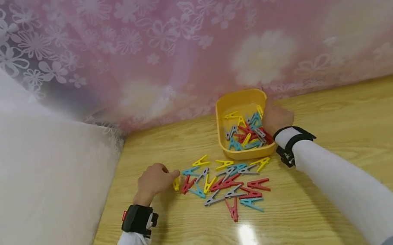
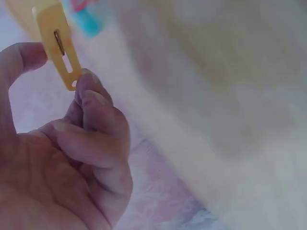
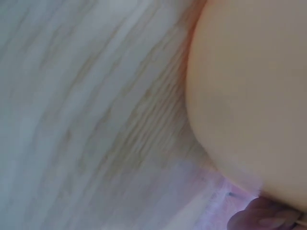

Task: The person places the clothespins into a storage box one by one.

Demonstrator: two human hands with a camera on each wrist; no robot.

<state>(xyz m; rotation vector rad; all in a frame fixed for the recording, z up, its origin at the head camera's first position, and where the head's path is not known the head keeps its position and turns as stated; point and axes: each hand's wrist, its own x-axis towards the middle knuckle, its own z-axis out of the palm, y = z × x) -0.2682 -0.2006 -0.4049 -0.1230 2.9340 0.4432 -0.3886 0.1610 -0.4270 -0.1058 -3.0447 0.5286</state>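
My left hand (image 1: 154, 180) pinches a yellow clothespin (image 2: 56, 44) between thumb and fingertips, at the left end of a loose spread of clothespins. In the head view that clothespin (image 1: 176, 184) shows just below the fingertips. At the back, my right hand (image 1: 276, 116) grips the right rim of a yellow plastic basket (image 1: 250, 154). Its curled fingers (image 3: 268, 215) appear at the basket's edge in the right wrist view. Inside the basket lies a heap of clothespins (image 1: 247, 133) in yellow, red, blue and grey.
Several red, blue, grey and yellow clothespins (image 1: 230, 181) lie scattered on the wooden table (image 1: 190, 242) in front of the basket. A pink flowered curtain (image 1: 183, 46) hangs along the table's back edge. White sheeting (image 1: 23, 170) borders the left side.
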